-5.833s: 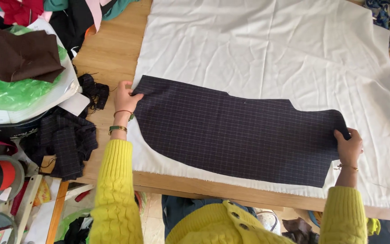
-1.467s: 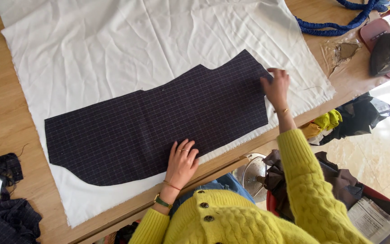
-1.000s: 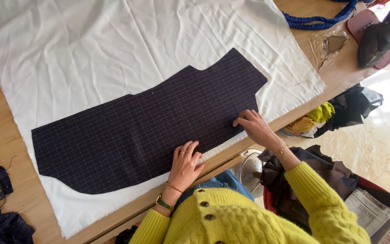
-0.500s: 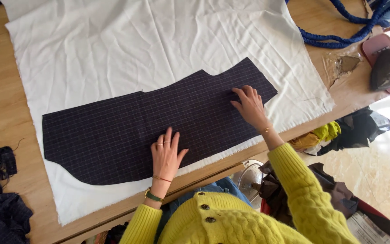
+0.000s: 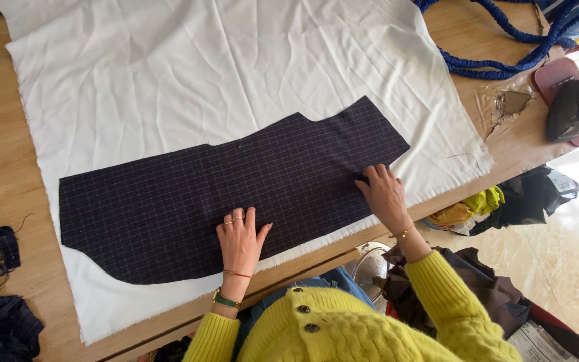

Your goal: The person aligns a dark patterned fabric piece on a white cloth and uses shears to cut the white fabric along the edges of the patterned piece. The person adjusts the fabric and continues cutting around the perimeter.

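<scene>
My left hand (image 5: 239, 238) and right hand (image 5: 384, 196) lie flat, fingers spread, gripping nothing, on the dark checked piece (image 5: 229, 191) atop the white cloth (image 5: 202, 74). I press evenly so neither layer wrinkles or shifts on the worktop (image 5: 8, 181).

Left hand (image 5: 239, 241), right hand (image 5: 384, 196) flat on dark checked fabric (image 5: 222, 194), white cloth (image 5: 202, 80)

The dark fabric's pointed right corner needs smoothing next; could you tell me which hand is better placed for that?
Probably the right hand: it lies flat on the dark fabric just below that corner. The left hand rests at the middle.
</scene>
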